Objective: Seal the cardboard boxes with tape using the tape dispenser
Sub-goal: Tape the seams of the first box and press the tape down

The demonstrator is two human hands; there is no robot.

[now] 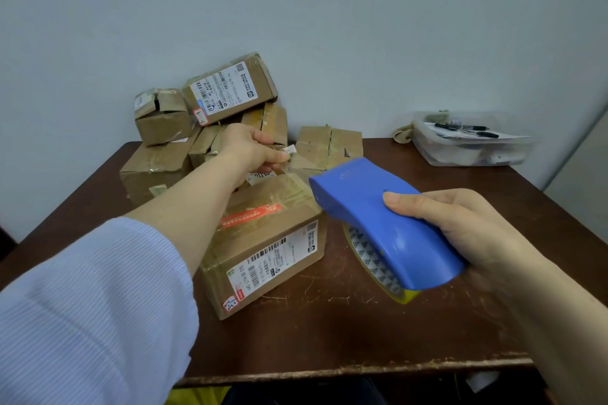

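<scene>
My right hand (473,233) grips a blue tape dispenser (378,220) above the table, with a yellow-edged roll of tape (375,263) showing under its shell. A cardboard box (263,246) with a red strip and a white shipping label lies just left of the dispenser. My left hand (253,149) reaches over that box into the pile behind it. There its fingers pinch a small box (263,171), which is mostly hidden by the hand and a white tag.
Several taped cardboard boxes (227,92) are stacked against the wall at the back left of the dark wooden table (329,332). A clear plastic container (470,145) with pens and papers stands at the back right. The table's front edge is worn.
</scene>
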